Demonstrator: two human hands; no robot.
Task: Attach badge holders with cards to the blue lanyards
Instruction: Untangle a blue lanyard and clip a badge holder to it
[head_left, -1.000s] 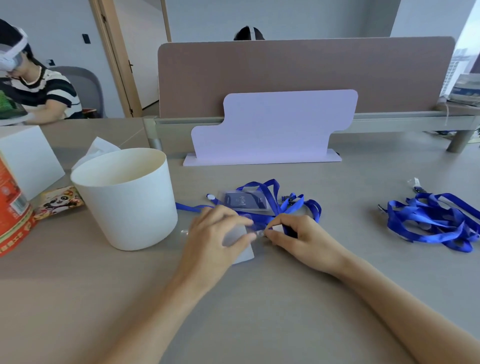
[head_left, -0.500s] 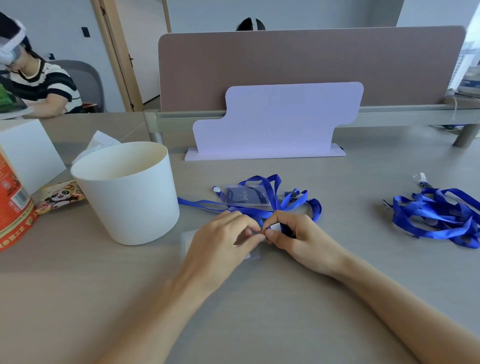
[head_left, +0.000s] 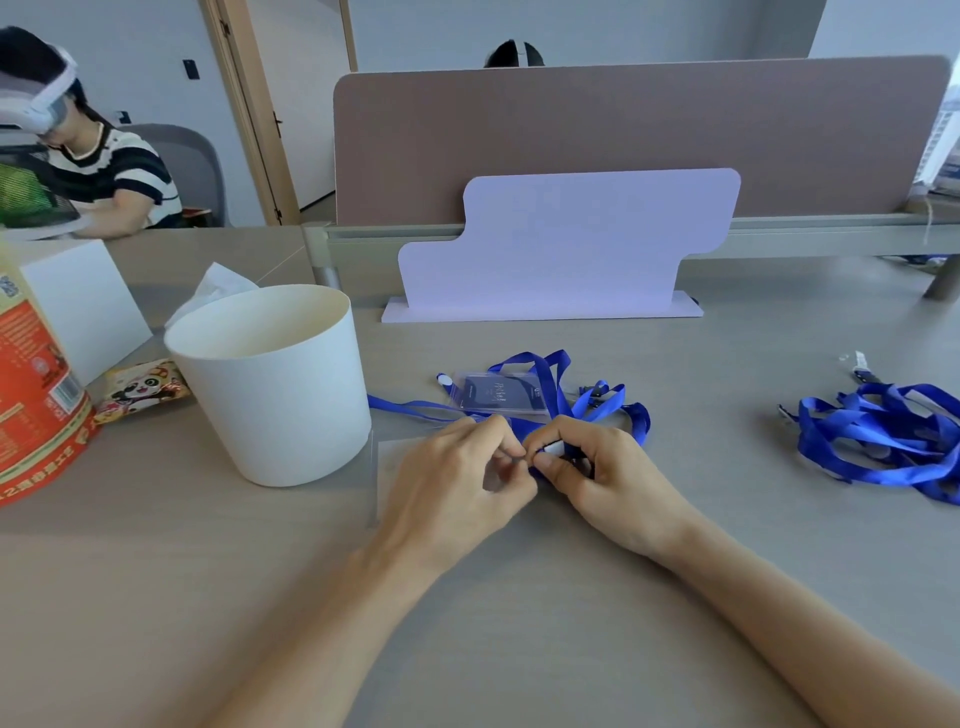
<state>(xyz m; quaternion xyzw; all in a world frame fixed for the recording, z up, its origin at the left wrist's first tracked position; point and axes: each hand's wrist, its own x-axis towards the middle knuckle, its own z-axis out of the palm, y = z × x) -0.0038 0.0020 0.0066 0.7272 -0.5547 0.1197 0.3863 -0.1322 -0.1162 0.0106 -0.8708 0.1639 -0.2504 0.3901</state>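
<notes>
My left hand (head_left: 457, 473) pinches the top edge of a clear badge holder (head_left: 395, 467) that lies flat under it on the table. My right hand (head_left: 597, 467) pinches the white clip (head_left: 551, 448) of a blue lanyard (head_left: 602, 402), fingertip to fingertip with the left. Just behind my hands lies a finished badge holder with a dark card (head_left: 498, 392), joined to a lanyard. A heap of loose blue lanyards (head_left: 878, 431) lies at the right.
A white bucket (head_left: 275, 384) stands left of my hands. Further left are a red canister (head_left: 31, 395), a snack packet (head_left: 140, 387) and a white box (head_left: 83, 301). A lilac stand (head_left: 561, 249) and a brown divider (head_left: 623, 135) close the back. A person (head_left: 98, 171) sits far left.
My left hand's fingers have curled from lying flat on the holder to pinching its top edge, and both hands have drawn together at the clip.
</notes>
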